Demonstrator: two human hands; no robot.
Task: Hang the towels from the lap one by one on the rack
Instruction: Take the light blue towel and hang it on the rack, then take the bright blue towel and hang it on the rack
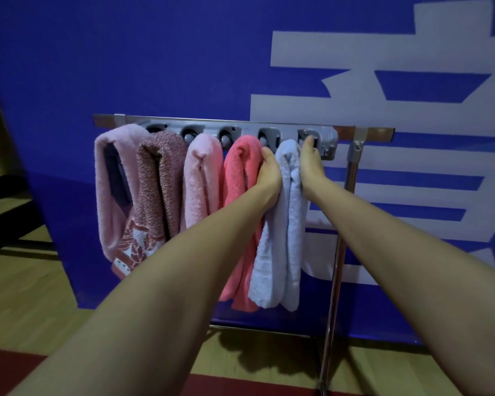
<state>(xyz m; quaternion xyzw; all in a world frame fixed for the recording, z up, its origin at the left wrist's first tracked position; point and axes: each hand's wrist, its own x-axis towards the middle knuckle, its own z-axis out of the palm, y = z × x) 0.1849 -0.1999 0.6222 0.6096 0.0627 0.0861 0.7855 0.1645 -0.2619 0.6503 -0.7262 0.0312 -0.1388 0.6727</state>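
Rack (375,133): steel crossbar on a post, with a grey five-clip strip (240,127) along the bar. Five towels hang doubled over, side by side, left to right:
- pale pink towel (109,190)
- mottled brown-pink towel (157,181) with a leaf-print hem
- light pink towel (202,178)
- coral towel (237,178)
- pale blue towel (280,224)

The blue one's top sits at the last clip, probably seated; that spot is obscured.

1. Both my bare forearms reach forward and upward, nearly parallel, with the wrists close together.
2. My left hand (270,174) stands edge-on with the thumb pointing up. Its fingers curl out of sight round the left side of the light blue towel (277,238).
3. My right hand (310,167) mirrors it, thumb raised, fingers tucked into the towel's right side.
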